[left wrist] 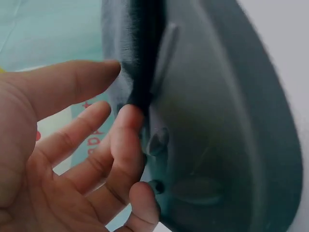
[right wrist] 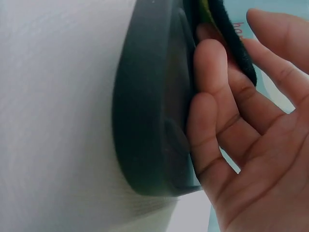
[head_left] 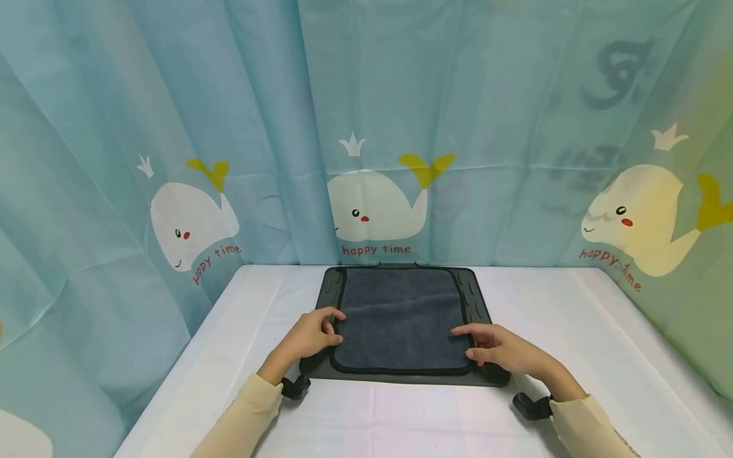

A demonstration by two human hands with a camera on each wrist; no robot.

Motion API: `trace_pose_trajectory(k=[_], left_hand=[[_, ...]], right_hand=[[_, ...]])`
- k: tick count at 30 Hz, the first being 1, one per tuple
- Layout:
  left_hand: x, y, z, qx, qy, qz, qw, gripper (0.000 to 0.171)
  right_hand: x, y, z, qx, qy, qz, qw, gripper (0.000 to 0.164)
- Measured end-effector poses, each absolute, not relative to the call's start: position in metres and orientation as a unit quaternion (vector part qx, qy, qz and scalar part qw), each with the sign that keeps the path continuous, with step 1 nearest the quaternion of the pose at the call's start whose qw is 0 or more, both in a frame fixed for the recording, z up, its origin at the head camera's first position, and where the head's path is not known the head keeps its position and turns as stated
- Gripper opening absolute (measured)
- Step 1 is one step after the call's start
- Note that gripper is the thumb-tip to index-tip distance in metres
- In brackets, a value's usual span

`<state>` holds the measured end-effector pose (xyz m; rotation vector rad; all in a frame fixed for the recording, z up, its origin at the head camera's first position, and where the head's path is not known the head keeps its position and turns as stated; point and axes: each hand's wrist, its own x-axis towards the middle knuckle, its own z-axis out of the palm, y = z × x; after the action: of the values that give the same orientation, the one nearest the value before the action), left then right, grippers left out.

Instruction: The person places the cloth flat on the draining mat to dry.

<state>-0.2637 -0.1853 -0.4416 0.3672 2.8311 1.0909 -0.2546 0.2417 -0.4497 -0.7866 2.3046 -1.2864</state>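
A dark grey cloth point(head_left: 401, 318) with black edging lies over a dark grey tray point(head_left: 326, 292). It covers the tray's middle up to the side rims. At the cloth's left edge is my left hand point(head_left: 312, 334), with loosely bent fingers and a gap between thumb and forefinger. In the left wrist view, its thumb tip overlaps the cloth face and a fingertip meets the black edging point(left wrist: 140, 92). My right hand point(head_left: 504, 350) is at the opposite edge. Its fingers point(right wrist: 210, 72) reach behind the raised edging point(right wrist: 236, 53), while the thumb stays apart from it.
The tray stands on a white-covered table point(head_left: 572, 331), its back edge close to the blue curtain point(head_left: 378, 95) with whale prints. The curtain also encloses both sides. Black wrist cameras point(head_left: 296, 387) are strapped beneath both wrists.
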Motion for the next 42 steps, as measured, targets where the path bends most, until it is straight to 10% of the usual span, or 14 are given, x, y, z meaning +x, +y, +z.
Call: trace_pose_trajectory(k=[26, 42], left_hand=[[-0.259, -0.194, -0.427, 0.165, 0.871, 0.426, 0.179, 0.017], [-0.263, -0.198, -0.428, 0.173, 0.864, 0.431, 0.192, 0.028]], right_hand=[[-0.249, 0.242, -0.447, -0.314, 0.791, -0.467, 0.24, 0.017], [-0.243, 0.243, -0.438, -0.324, 0.882, -0.337, 0.052, 0.007]])
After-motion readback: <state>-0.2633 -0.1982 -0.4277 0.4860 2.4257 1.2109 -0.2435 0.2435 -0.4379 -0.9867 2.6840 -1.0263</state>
